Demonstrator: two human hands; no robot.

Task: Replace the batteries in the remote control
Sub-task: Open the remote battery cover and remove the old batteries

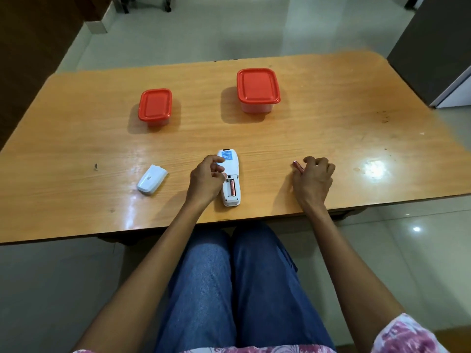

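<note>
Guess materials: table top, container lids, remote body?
Table top: likely wood or wood-look laminate, glossy; grain lines and lamp glare show. Container lids: red plastic, smooth, moulded rims. Remote body: white hard plastic, slight sheen; battery bay open.

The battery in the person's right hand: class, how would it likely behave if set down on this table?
The battery is a small cylinder, so it would probably roll. The table looks glossy, so it may slide easily too.

Remote (229, 178) laid face down on counter (331, 123), one battery (232, 188) seated; left hand (206, 178) touching it. Second battery (298, 166) pinched by right hand (313, 177).
</note>
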